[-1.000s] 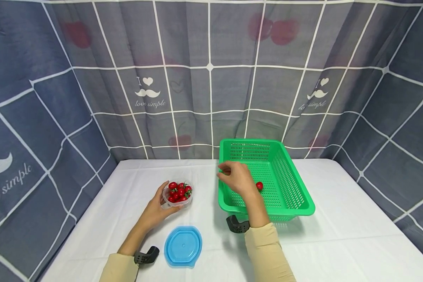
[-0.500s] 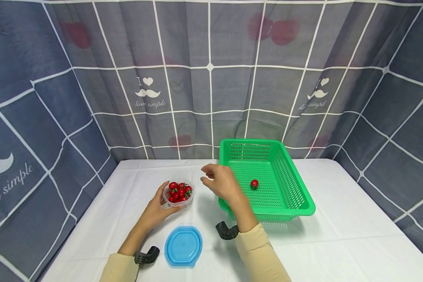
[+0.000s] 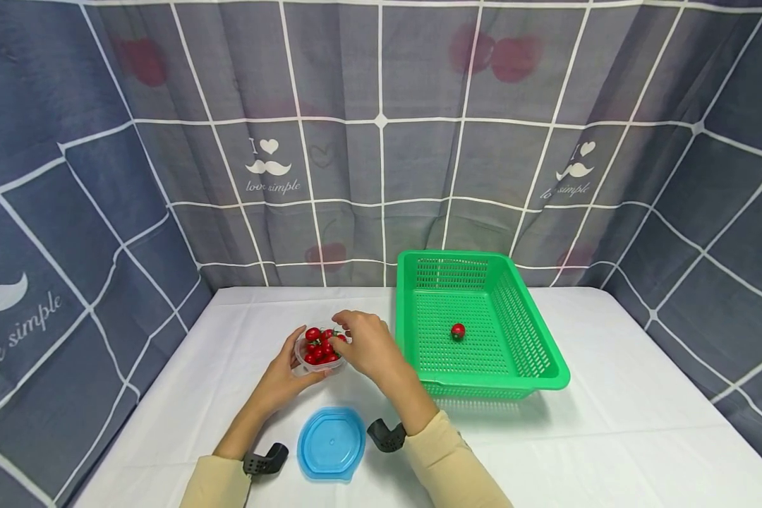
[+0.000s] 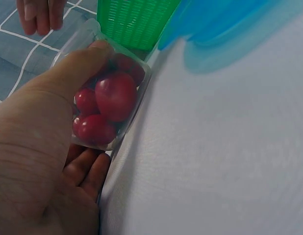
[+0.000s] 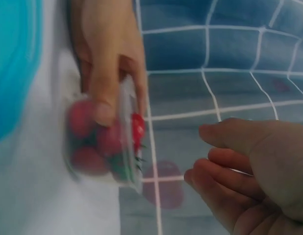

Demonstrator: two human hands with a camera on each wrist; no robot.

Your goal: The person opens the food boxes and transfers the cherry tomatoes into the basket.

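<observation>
My left hand [image 3: 281, 381] holds a small clear plastic container [image 3: 322, 367], thumb on the near side and fingers round the far side. Red cherry tomatoes [image 4: 115, 96] with green stems fill it. Over the container's right edge in the head view hovers my right hand [image 3: 373, 347]. Its thumb and fingers are parted, with nothing between them in the right wrist view, where the hand [image 5: 254, 171] shows apart from the container. One cherry tomato [image 3: 458, 331] lies on the floor of a green plastic basket [image 3: 482, 382], to the right of both hands.
A blue lid [image 3: 331, 443] lies on the white tablecloth [image 3: 597, 437] in front of the container, between the forearms. Grey-blue checked curtains [image 3: 419, 162] enclose the back and sides of the table. Each wrist wears a black band mount [image 3: 387, 435].
My right hand has moved left from over the basket to the container, uncovering the tomato in the basket. The left hand and its container stay in place.
</observation>
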